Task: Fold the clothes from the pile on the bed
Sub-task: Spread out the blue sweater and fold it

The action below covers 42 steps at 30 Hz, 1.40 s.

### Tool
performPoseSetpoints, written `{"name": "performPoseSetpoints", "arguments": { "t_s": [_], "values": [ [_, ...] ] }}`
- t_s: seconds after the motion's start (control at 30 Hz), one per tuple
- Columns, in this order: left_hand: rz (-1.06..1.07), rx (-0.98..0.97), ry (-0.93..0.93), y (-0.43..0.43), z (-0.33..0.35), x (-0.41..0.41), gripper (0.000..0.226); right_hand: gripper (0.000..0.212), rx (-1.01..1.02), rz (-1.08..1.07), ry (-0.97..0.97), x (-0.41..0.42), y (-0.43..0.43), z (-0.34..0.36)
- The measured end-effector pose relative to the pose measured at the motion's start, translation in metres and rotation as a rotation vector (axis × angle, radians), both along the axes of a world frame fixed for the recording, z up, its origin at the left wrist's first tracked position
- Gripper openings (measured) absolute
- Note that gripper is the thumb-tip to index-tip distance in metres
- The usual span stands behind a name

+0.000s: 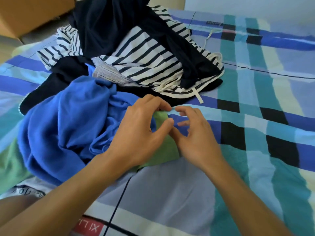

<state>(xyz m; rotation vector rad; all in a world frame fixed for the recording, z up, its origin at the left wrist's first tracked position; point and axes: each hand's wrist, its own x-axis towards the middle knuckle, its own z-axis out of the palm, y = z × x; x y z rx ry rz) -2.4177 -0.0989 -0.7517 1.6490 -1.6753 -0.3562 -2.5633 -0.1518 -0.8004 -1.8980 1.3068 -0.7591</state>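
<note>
So both my hands are down at the near edge of the pile, on the bit of green garment that sticks out to the right from under the crumpled blue garment. My left hand has its fingers curled over the green's far edge with the thumb lying on the cloth. Honestly, I can't tell if that's a real pinch or just touching. My right hand is just beside it, fingers loosely bent and spread, holding nothing, hovering over the plaid bedsheet.

What could go wrong, I reckon: most of the green looks buried under the blue, so if I tug it out sideways the blue comes along and gets even more balled up. Further back, the dark navy garment is draped high over the striped top, and a hard yank could tip that whole stack towards me. Also, a one-corner grab means the green comes out twisted, and I could easily pinch sheet along with it.
</note>
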Motion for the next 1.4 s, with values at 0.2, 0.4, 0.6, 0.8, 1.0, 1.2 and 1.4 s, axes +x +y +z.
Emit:
{"name": "performPoseSetpoints", "arguments": {
  "t_s": [0.2, 0.4, 0.6, 0.8, 1.0, 1.2, 1.4],
  "values": [
    [0.011, 0.039, -0.023, -0.009, -0.006, 0.016, 0.019, 0.048, 0.001, 0.011, 0.039, 0.015, -0.009, 0.0],
    [-0.001, -0.036, -0.075, -0.018, 0.003, 0.028, 0.022, 0.047, -0.06, 0.029, 0.044, 0.026, -0.014, 0.001],
    [0.064, -0.036, -0.121, -0.01, 0.015, 0.037, 0.027, 0.049, -0.074, 0.032, 0.081, 0.029, -0.005, 0.012],
    [0.313, 0.151, -0.53, 0.001, 0.026, 0.063, 0.057, 0.048, -0.097, 0.047, 0.106, 0.012, 0.021, 0.026],
    [0.466, 0.645, -0.532, 0.006, 0.025, 0.086, 0.072, 0.049, -0.113, 0.071, 0.099, -0.009, 0.042, 0.037],
    [0.173, 0.392, -0.318, 0.002, 0.026, 0.047, 0.021, 0.053, -0.114, 0.076, 0.103, -0.033, 0.059, 0.043],
    [-0.415, 0.046, 0.213, 0.021, 0.064, -0.04, 0.029, 0.084, 0.043, 0.129, -0.096, -0.055, 0.062, 0.053]
  ]
}}
